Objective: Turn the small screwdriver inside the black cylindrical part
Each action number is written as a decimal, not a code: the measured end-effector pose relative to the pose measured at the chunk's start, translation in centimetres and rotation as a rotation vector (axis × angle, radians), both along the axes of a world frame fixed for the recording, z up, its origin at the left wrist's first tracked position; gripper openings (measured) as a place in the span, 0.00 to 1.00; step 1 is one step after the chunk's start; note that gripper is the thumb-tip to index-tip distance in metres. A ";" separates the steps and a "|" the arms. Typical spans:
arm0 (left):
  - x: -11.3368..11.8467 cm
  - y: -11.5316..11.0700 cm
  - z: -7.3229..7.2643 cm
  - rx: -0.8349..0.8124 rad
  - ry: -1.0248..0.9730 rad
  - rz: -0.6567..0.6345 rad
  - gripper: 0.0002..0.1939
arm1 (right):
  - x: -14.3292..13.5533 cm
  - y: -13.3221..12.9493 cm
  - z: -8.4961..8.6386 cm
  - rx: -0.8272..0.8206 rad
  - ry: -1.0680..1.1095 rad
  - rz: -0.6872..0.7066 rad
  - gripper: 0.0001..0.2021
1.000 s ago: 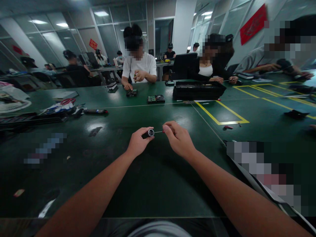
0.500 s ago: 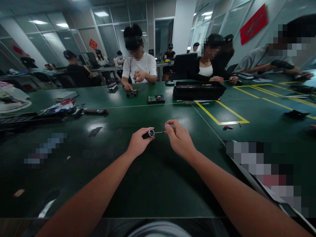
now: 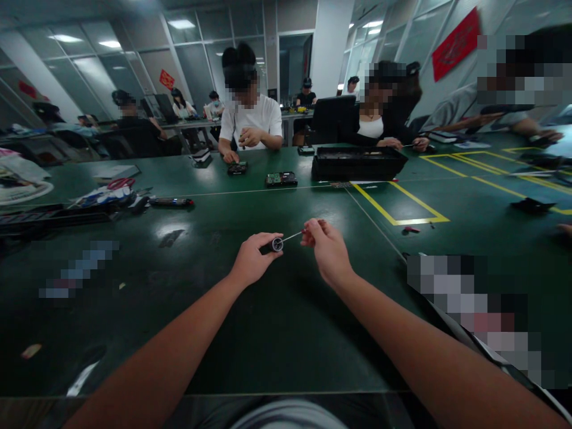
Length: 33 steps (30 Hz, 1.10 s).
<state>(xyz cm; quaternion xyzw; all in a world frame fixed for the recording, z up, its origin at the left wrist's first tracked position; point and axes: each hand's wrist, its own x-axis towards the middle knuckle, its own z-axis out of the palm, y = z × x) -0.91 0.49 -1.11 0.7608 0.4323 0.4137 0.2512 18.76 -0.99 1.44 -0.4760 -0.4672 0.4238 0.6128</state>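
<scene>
My left hand is closed around a small black cylinder, with fingers above and thumb below. The cylinder's round, silver-rimmed end faces me and to the right. My right hand pinches a slim screwdriver by its red end, which is mostly hidden in the fingers. Its thin metal shaft slants down to the left, and its tip meets the cylinder's opening. How deep the tip sits I cannot tell. Both hands are raised above the green table.
Beyond my hands lie a green circuit board on a black drive and a long black tray. A black pen-shaped tool and red-handled scissors lie left. A person in a white shirt handles another drive opposite.
My right hand has risen slightly and drawn a little to the right, so the screwdriver's shaft is now tilted rather than level. The cylinder has shifted slightly right.
</scene>
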 end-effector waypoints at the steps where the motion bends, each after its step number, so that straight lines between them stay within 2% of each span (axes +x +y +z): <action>1: 0.0 0.0 0.1 0.005 -0.002 0.004 0.21 | 0.2 0.4 -0.2 -0.093 0.120 0.038 0.13; 3: 0.1 -0.1 0.2 0.002 -0.007 0.009 0.22 | 0.5 1.1 -0.6 -0.196 0.252 0.097 0.14; 6: 0.1 -0.1 0.2 -0.021 -0.004 0.005 0.22 | 0.8 1.3 -0.8 -0.127 0.273 0.067 0.13; 12: 0.1 -0.2 0.2 -0.012 -0.005 0.027 0.22 | 0.1 0.6 -0.8 0.011 0.121 -0.008 0.15; 19: 0.1 0.0 0.0 -0.011 0.013 0.032 0.23 | -0.1 0.4 -0.7 0.068 0.037 0.000 0.14; 22: 0.1 0.0 0.0 -0.010 0.004 0.031 0.23 | 0.1 0.0 -0.3 0.098 -0.067 0.004 0.13; 27: 0.0 0.1 -0.1 -0.019 0.005 0.052 0.22 | 0.4 -0.4 0.5 0.126 -0.208 0.066 0.12; 33: -0.3 0.4 -0.3 -0.033 0.031 0.079 0.22 | 0.4 -0.8 0.7 0.139 -0.325 0.125 0.07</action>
